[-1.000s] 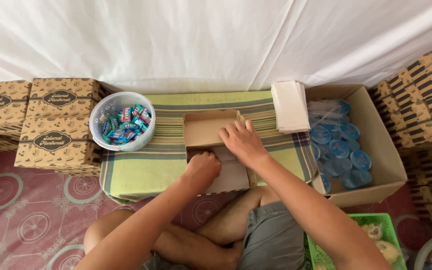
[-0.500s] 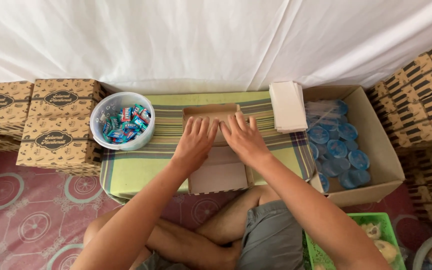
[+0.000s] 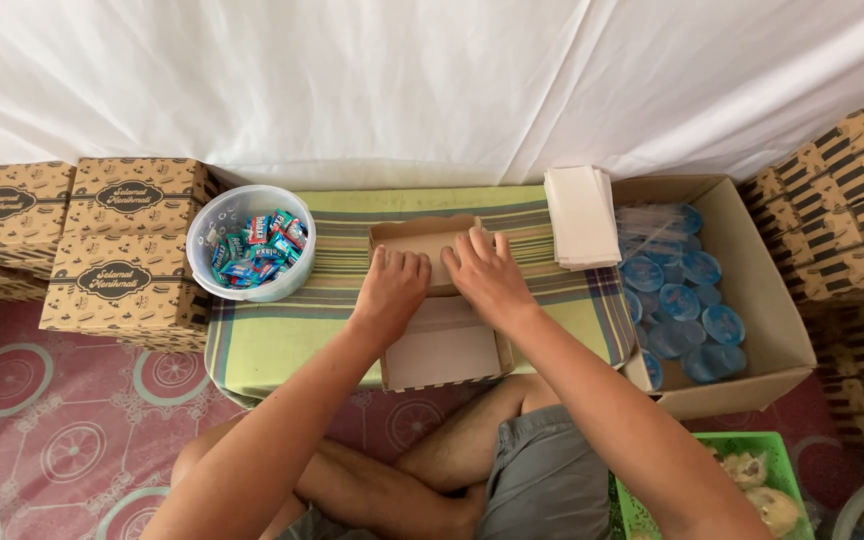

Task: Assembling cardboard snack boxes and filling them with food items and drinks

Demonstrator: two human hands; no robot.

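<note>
Both hands flat, fingers spread: left hand [image 3: 392, 288] and right hand [image 3: 484, 272] press on an open cardboard box [image 3: 442, 340] lying on a striped green cloth [image 3: 282, 335]. Neither grips anything. Clear plastic bowl [image 3: 250, 242] to the left, full of wrapped sweets. Stack of white paper [image 3: 580, 215] to the right. Big carton [image 3: 752, 300] beside it holds blue-lidded cups [image 3: 680, 302].
</note>
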